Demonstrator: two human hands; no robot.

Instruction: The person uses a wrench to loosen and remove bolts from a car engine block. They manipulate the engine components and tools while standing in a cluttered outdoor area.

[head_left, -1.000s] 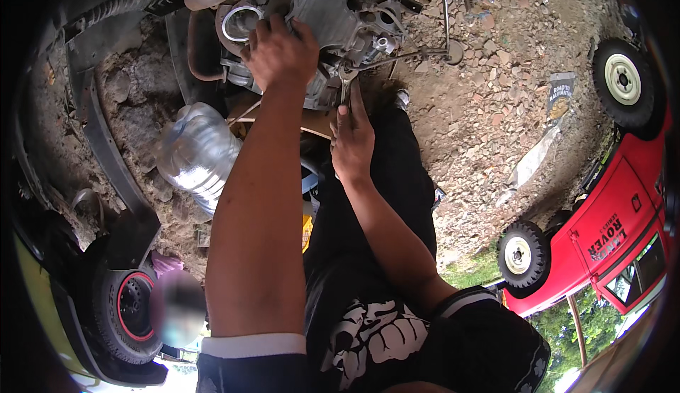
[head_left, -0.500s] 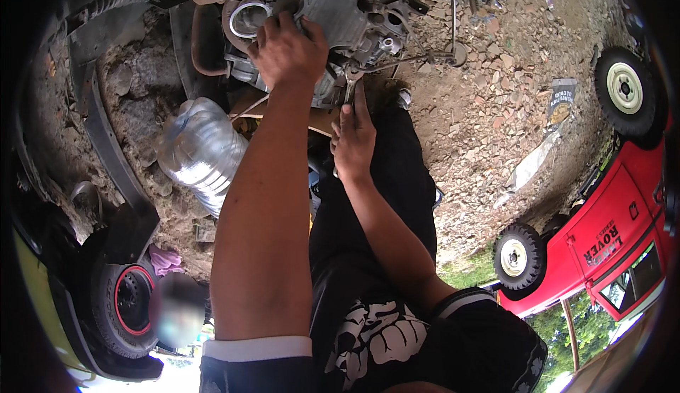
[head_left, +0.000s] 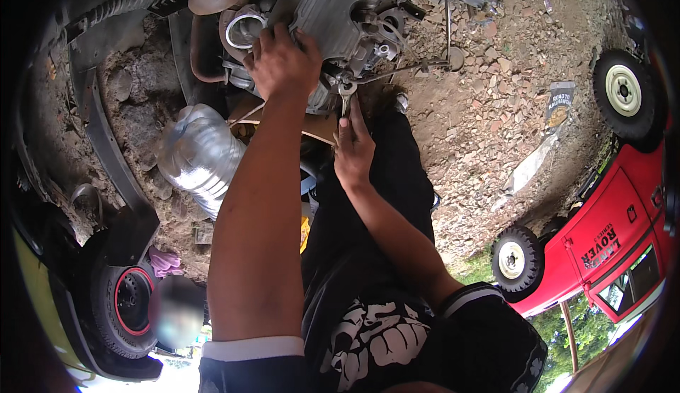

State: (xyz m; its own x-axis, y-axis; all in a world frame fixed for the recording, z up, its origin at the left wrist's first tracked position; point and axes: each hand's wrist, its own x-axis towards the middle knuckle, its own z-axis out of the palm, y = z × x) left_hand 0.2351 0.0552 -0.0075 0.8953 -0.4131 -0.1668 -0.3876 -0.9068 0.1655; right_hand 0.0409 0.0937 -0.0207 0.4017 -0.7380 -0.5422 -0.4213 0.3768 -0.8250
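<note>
My left hand grips the top of a grey metal engine, fingers bent over it beside a pale metal ring at upper centre. My right hand holds a steel spanner upright, thumb and fingers along its shaft. The spanner's head meets the engine's lower edge, near a thin metal rod. What my left fingertips press on is partly hidden.
A large clear plastic jug lies left of my forearm, near dark metal panels. Gravel ground holds a discarded wrapper. A red vehicle stands right; a tyre with red rim is lower left.
The view has shifted slightly, showing more of the engine's top. The spanner head sits a little lower in the picture. Both hands keep much the same hold.
</note>
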